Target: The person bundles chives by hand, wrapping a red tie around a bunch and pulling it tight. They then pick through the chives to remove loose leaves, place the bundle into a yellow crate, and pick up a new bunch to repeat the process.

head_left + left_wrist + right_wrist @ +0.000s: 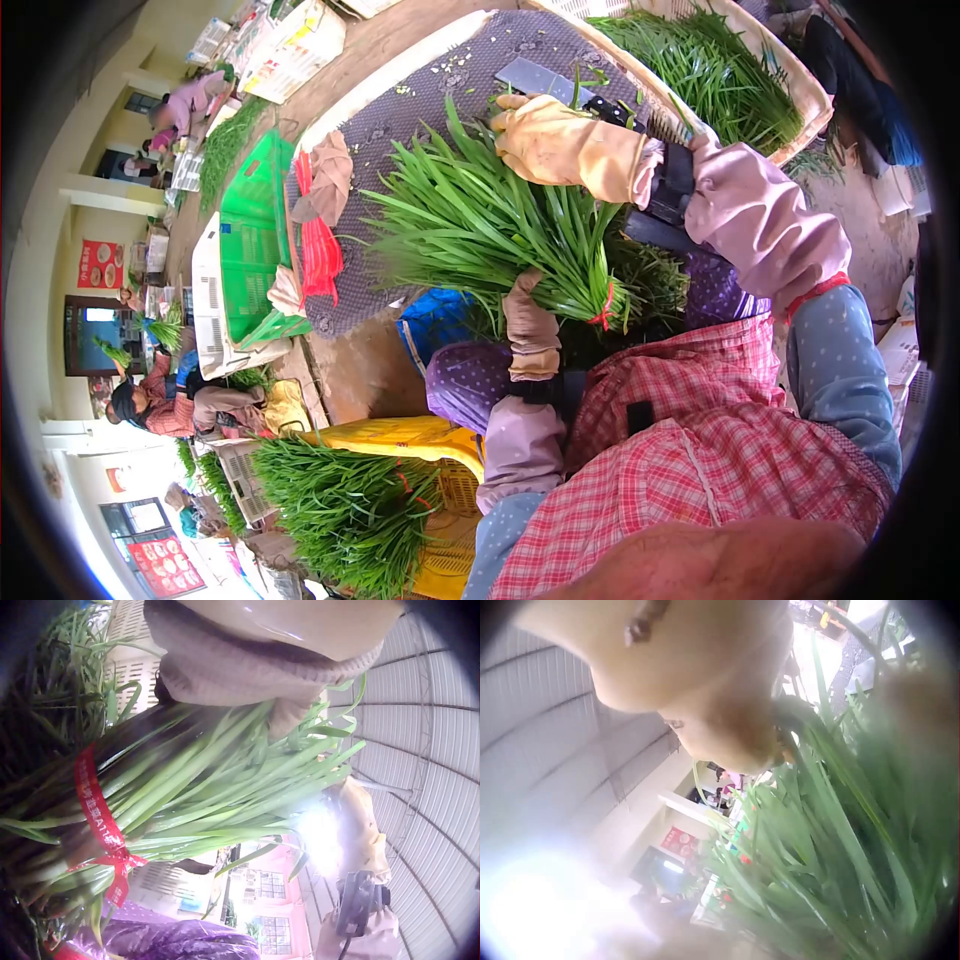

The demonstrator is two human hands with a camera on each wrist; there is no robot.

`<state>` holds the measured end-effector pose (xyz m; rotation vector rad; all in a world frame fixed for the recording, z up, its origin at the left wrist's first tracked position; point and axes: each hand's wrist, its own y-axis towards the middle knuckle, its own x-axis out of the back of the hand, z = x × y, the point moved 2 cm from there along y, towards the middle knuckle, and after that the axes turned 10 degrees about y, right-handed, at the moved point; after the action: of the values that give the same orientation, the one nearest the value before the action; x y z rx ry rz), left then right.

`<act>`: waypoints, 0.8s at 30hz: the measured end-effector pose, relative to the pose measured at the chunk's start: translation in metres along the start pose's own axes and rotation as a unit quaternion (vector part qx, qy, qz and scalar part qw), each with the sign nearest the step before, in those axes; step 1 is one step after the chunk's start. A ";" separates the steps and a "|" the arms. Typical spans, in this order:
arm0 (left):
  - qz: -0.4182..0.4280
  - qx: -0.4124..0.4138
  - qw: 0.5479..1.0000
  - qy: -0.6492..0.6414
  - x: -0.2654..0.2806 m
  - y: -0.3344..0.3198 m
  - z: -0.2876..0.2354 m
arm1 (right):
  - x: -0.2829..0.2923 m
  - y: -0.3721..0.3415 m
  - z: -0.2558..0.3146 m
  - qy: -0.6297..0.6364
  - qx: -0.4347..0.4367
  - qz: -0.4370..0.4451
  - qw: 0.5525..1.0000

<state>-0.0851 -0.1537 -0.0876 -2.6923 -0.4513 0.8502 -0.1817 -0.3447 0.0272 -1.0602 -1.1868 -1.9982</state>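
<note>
While our left hand (530, 325) holds the greens, our right hand (565, 142) has its fingers out

Our left grip curls around one bunch of long green leaves (480, 215), near its one red tie (606, 305), maybe so it won't slip. The bunch has its stalk ends over our lap and its leaves out over the desk (440, 60). Our right grip looks loose and pinches nothing we can see; we can't tell if it presses the leaves. Just beside it lies one knife (540, 78), probably put there to be easy to grab. One clump of red strips (320, 258) hangs by the desk's edge, likely for quick reach. Farther out, we count one green crate (250, 195), one yellow crate (400, 436) with greens and one pale crate (770, 45) with more.
</note>
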 end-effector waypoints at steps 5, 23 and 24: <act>-0.012 -0.002 1.000 -0.004 -0.001 0.000 0.001 | -0.005 0.002 -0.007 -0.115 -0.037 0.153 0.981; 0.042 0.022 0.999 0.011 -0.003 -0.002 0.013 | -0.017 0.067 0.021 -0.082 0.078 0.134 0.984; 0.048 0.029 0.998 0.002 -0.003 0.000 0.014 | -0.014 0.060 0.021 -0.083 0.077 0.136 0.984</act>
<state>-0.0957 -0.1524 -0.0967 -2.6798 -0.2952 0.8705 -0.1199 -0.3516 0.0473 -1.2546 -1.1878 -1.6092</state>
